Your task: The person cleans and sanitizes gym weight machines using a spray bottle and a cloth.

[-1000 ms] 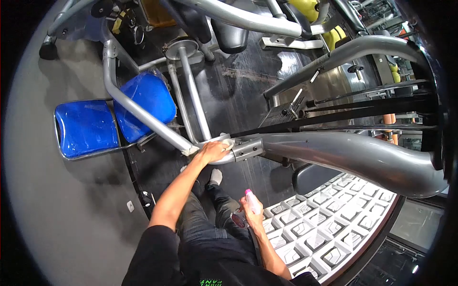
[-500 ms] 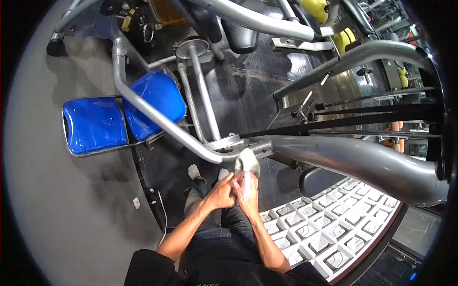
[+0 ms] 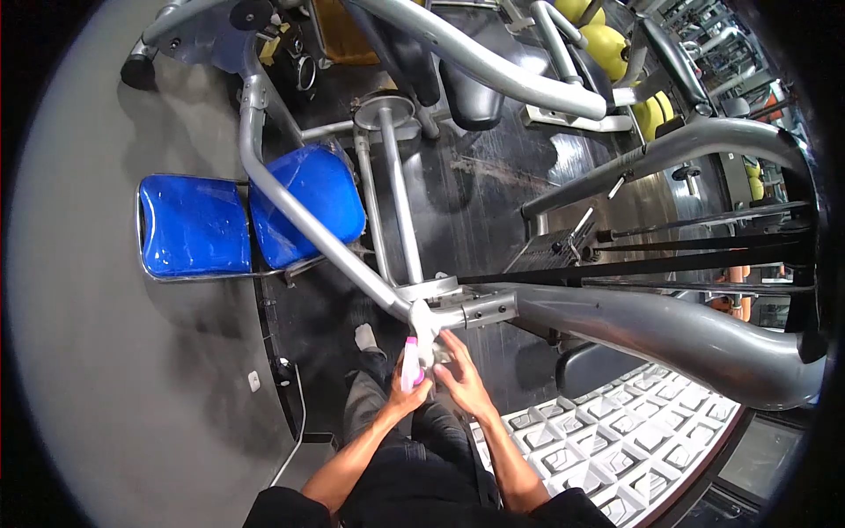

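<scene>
My left hand (image 3: 405,398) is wrapped round a small white-and-pink bottle (image 3: 409,363), held upright below the joint of a grey metal frame. A white cloth (image 3: 423,324) hangs at this joint, just above the bottle and between my two hands. To its right is my right hand (image 3: 465,385), with fingers apart and pointing up at the lower part of the cloth. Whether the fingertips touch the cloth is hard to tell.
The grey tube frame (image 3: 334,245) of a gym machine crosses in front of me, with a thick tube (image 3: 651,326) at right. A blue chair (image 3: 195,227) stands at left by the grey wall (image 3: 88,290). A white patterned panel (image 3: 607,431) lies at lower right.
The bottle has passed from my right hand to my left. My hands have moved apart, and the cloth now hangs further left, by the frame joint. The camera view has shifted.
</scene>
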